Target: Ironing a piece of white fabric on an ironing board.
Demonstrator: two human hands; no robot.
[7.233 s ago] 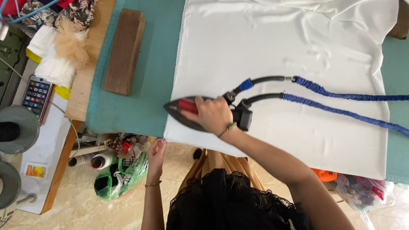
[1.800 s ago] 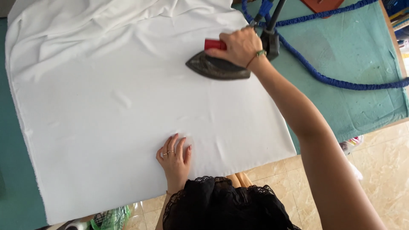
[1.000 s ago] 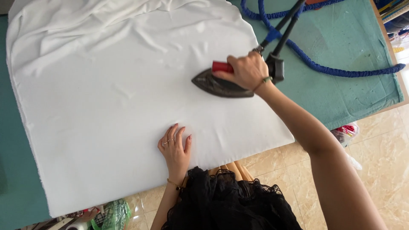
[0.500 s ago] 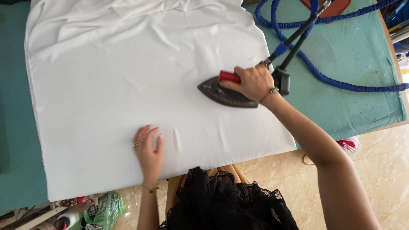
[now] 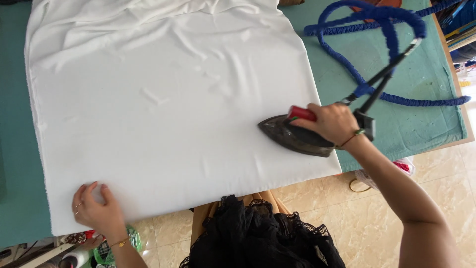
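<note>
The right hand [image 5: 333, 124], fingers clamped on the iron [image 5: 296, 135] at the white cloth's [image 5: 163, 114] near right corner, points its tip toward the left hand [image 5: 95, 211] spread flat on the near left corner.

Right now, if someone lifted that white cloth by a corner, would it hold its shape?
Probably not. The cloth looks thin and floppy: its far end lies in soft wrinkles. It likely slides easily, since the left hand presses its corner while the iron rests on it.

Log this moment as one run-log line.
right hand: grips iron on white cloth | left hand: flat on cloth's near corner | blue hose: looped on green table
</note>
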